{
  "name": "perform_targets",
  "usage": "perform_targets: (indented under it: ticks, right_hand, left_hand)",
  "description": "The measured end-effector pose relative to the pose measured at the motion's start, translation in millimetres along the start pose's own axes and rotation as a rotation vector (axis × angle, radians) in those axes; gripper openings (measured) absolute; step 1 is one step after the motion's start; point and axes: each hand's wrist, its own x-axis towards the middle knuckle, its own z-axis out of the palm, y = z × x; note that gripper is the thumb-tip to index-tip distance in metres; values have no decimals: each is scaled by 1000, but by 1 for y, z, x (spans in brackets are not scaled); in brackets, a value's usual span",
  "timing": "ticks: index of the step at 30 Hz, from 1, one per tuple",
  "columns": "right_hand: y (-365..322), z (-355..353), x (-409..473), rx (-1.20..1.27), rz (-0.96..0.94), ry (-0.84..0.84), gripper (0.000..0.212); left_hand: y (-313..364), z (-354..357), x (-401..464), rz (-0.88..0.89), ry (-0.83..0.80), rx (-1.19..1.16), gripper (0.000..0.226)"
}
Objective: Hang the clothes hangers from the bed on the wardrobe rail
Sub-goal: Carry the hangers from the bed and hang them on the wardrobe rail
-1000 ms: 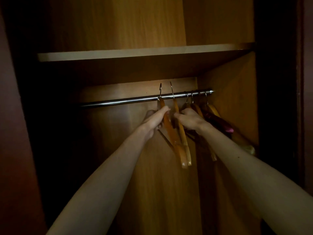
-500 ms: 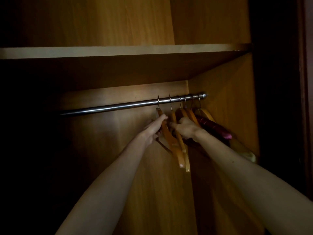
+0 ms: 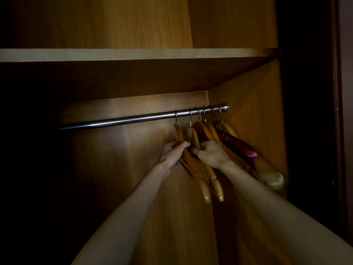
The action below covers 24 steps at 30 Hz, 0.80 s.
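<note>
Both hooks have been lowered onto the rail [image 3: 133, 119], two wooden hangers [image 3: 198, 169] clasped in left hand [image 3: 172, 153] and right hand [image 3: 212, 154]; release remains.

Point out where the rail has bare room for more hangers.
The rail is bare from its dark left end up to the leftmost hook. From there to the right wall it is crowded: six hooks close together, both hands on the two leftmost wooden hangers.

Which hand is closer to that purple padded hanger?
Right. The right hand grips wooden hangers just left of the purple padded hanger; the left hand is farther left, on the leftmost wooden hanger.
</note>
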Motion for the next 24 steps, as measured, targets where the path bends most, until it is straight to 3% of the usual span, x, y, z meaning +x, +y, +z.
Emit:
perform_targets:
  ticks: [11,15,21,24]
  right_hand:
    - [19,5,-68,109,-46,102,26]
    - [31,15,-110,236,-54,145,28]
    - [89,37,-182,347,24,139,35]
    - [137,54,-227,298,123,4,30]
  left_hand:
    - [-29,7,-57,14,99,-104,36]
    - [-61,15,-87,-51,124,-121,28]
    - [-148,41,-157,-341,-123,70,21]
    - [-210,54,-207,-477,-270,181,18]
